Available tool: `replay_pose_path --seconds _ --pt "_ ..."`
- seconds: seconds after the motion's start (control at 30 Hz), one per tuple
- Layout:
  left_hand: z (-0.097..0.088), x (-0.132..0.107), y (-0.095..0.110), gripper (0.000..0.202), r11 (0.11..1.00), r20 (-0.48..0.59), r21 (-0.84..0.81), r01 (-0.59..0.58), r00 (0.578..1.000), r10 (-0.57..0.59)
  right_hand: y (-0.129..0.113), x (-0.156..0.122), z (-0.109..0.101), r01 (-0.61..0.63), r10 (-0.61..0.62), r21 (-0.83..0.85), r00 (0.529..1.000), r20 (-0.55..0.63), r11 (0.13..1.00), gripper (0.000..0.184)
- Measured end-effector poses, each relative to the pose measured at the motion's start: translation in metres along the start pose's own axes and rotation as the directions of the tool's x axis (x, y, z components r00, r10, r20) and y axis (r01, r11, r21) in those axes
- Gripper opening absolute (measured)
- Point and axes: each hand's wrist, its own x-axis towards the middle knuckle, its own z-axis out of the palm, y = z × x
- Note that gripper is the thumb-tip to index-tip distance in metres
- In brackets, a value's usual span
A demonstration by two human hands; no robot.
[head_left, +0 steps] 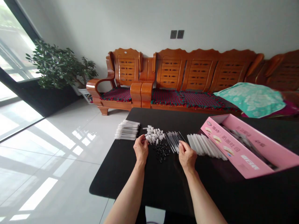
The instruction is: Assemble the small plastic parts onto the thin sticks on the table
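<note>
My left hand (140, 148) rests on the black table (163, 186) with its fingers curled at the edge of a heap of small white caps (154, 135). My right hand (187, 156) is closed in a pinch beside a fan of thin clear refill tubes (174, 139); what it holds is too small to name. Between both hands lies a scatter of small black pieces (162, 151). A row of white pen barrels (205, 145) lies just right of my right hand. A neat stack of assembled pens (127, 130) sits at the table's left end.
An open pink cardboard box (247, 155) with dark pens inside lies at the right. Behind the table stand a wooden sofa (198, 74) and armchair (121, 77), with a green cloth (252, 98) on the seat. A potted plant (60, 65) is by the window.
</note>
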Motion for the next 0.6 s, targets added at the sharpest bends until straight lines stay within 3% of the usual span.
replay_pose_path --seconds 0.13,0.2,0.43,0.6 --pt "-0.014 0.003 0.001 0.022 0.980 -0.134 0.152 -0.129 0.980 0.150 0.001 -0.001 0.002 0.025 -0.025 0.009 1.000 0.014 1.000 0.046" --pt "-0.021 0.006 0.000 0.025 0.963 -0.187 0.236 -0.128 0.967 0.174 0.003 -0.002 0.003 0.025 -0.025 0.006 1.000 0.010 1.000 0.047" --pt "-0.031 0.011 -0.004 0.024 0.992 -0.244 0.114 0.059 0.969 -0.030 0.006 -0.001 0.006 0.045 -0.045 -0.003 0.999 0.008 0.999 0.044" --pt "-0.046 0.007 0.001 0.014 0.989 -0.216 0.108 0.100 0.974 -0.074 0.005 -0.001 0.005 0.034 -0.034 -0.002 0.999 0.012 0.999 0.043"
